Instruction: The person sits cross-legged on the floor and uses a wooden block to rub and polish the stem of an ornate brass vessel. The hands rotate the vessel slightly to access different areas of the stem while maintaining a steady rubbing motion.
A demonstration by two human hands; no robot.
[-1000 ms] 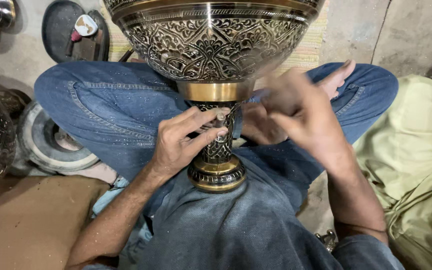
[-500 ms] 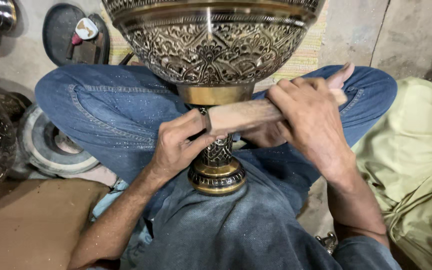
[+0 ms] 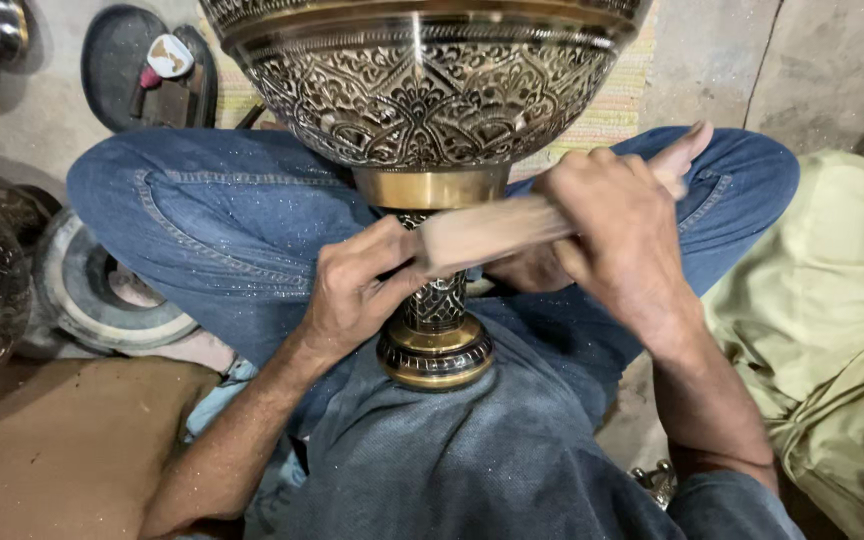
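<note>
Concrete floor, cross-legged lap in blue jeans; we work on an engraved brass goblet-shaped vessel [image 3: 422,110] standing on its foot in our lap.

The vessel is upright, its patterned bowl filling the top of the view, its narrow stem and ringed base resting on the grey cloth [image 3: 472,460] over our legs. Our left hand [image 3: 357,290] has its grip closed around the stem just below the plain brass collar. Our right hand [image 3: 622,235] has its grip wrapped tight on a pale wooden stick [image 3: 497,232], held nearly level, its near end touching the left fingers beside the stem. A dark tray [image 3: 142,70] lies on the floor at upper left, a round disc [image 3: 92,300] beside our left knee, and a yellow-green cloth [image 3: 832,330] to our right.
</note>
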